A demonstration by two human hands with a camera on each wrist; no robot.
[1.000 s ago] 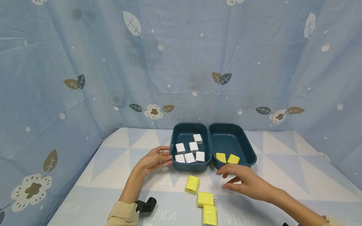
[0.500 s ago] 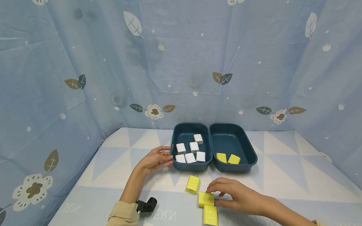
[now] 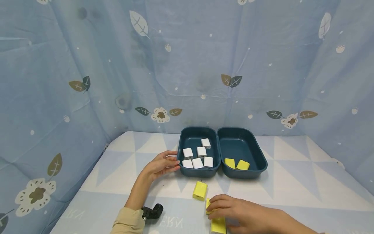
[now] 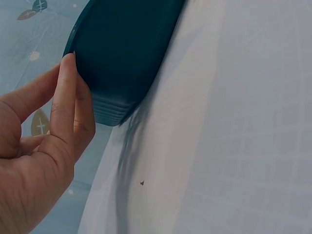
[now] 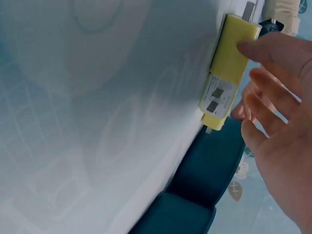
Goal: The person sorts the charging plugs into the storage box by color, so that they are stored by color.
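My left hand (image 3: pixel 162 165) touches the left side of a dark teal bin (image 3: pixel 198 173); in the left wrist view its extended fingers (image 4: pixel 63 102) meet the rim. Several white plug adapters (image 3: pixel 201 152) lie in that bin. Over two yellow plug adapters near the table's front is my right hand (image 3: pixel 238 211), fingers bent. It partly covers the farther adapter (image 3: pixel 208 204) and the nearer one (image 3: pixel 218 225). In the right wrist view the thumb (image 5: pixel 253 48) overlaps a yellow adapter (image 5: pixel 231 41); no firm hold shows. Another yellow adapter (image 3: pixel 200 190) lies just beyond.
A second teal bin (image 3: pixel 245 174) stands against the first one's right side, with two yellow adapters (image 3: pixel 242 164) at its near end. Patterned cloth (image 3: pixel 292 201) covers the table. A blue curtain (image 3: pixel 187 65) hangs behind and at the sides.
My right hand has moved from just in front of the right bin, toward me and left, over the near yellow adapters. The left hand has stayed at the left bin.
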